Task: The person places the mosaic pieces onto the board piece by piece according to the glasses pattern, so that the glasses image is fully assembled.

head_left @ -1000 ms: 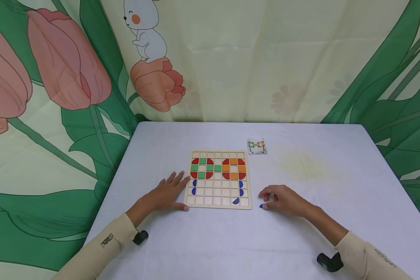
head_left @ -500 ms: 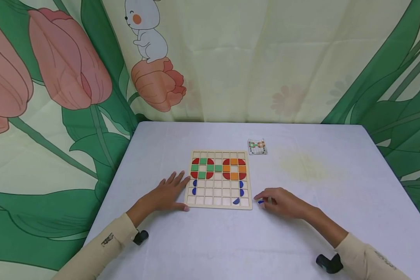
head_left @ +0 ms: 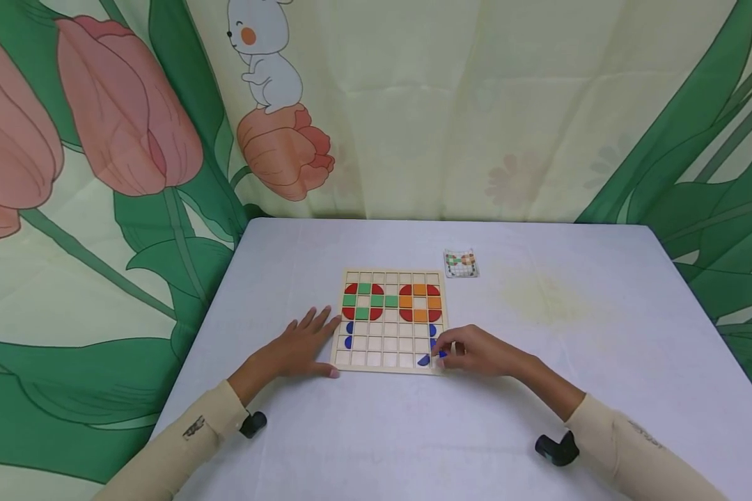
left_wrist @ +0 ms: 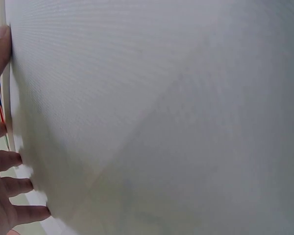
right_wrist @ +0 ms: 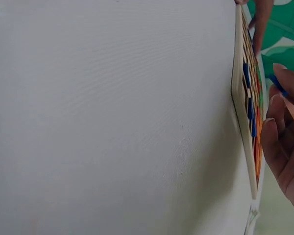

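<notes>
A wooden grid board (head_left: pixel 376 360) lies on the white table, with red, green and orange tiles in its upper rows and blue half-round pieces (head_left: pixel 423 360) lower down. My right hand (head_left: pixel 470 350) pinches a small blue piece (head_left: pixel 441 354) over the board's lower right corner; the same blue piece (right_wrist: pixel 278 84) shows between the fingertips in the right wrist view, just above the board (right_wrist: pixel 240 112). My left hand (head_left: pixel 301 342) rests flat on the table, fingers straight, touching the board's left edge. The left wrist view shows those fingers (left_wrist: pixel 10 159) spread on the cloth.
A small pattern card (head_left: pixel 460 263) lies beyond the board to the right. The white tablecloth (head_left: pixel 539 390) stretches to the right and front. A floral curtain hangs behind the table's far edge.
My right hand has moved left from the table beside the board, carrying the blue piece to the board's lower right corner. The left hand has stayed still.
</notes>
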